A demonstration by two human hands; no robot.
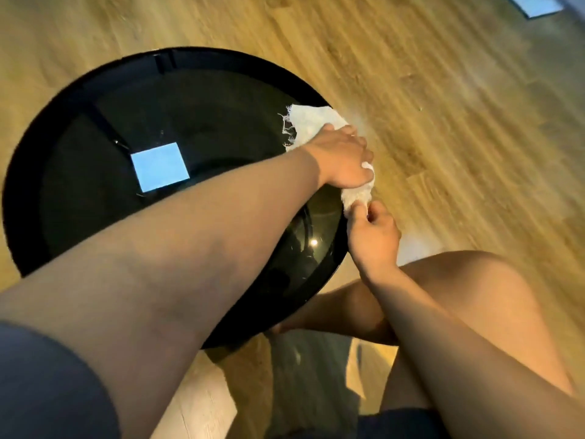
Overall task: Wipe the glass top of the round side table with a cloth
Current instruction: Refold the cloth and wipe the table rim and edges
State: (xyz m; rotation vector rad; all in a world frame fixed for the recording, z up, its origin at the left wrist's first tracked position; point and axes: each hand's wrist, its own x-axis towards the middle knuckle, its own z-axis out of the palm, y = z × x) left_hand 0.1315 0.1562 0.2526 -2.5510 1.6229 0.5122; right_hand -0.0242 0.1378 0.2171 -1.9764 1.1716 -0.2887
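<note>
Right now my left hand lies flat on the white cloth, fingers spread and pressing it down at the edge of the dark glass tabletop. My right hand sits just below it, fingertips pinching the loose tail of the same cloth where it hangs over the rim. So the cloth is trapped under my left palm and gathered at its near end by my right, with a frayed corner sticking out beyond my left fingers.

Most of the glass stretches away to the left of my left hand, and I judge it still needs passes. A pale blue square shines on it there; it looks to me like a reflection, not an object, so I need not lift anything.

To do this stroke well, I would bunch the trailing end under my left palm so no tail drags off the rim, then keep the palm flat and the pressure even. Overlapping sweeps from the rim beside my hands toward the far side should avoid streaks. My right hand would serve better bracing the rim than tugging the cloth. The frayed threads could shed lint on dark glass, so I would fold that edge inward. The wooden floor lies beyond both hands.
</note>
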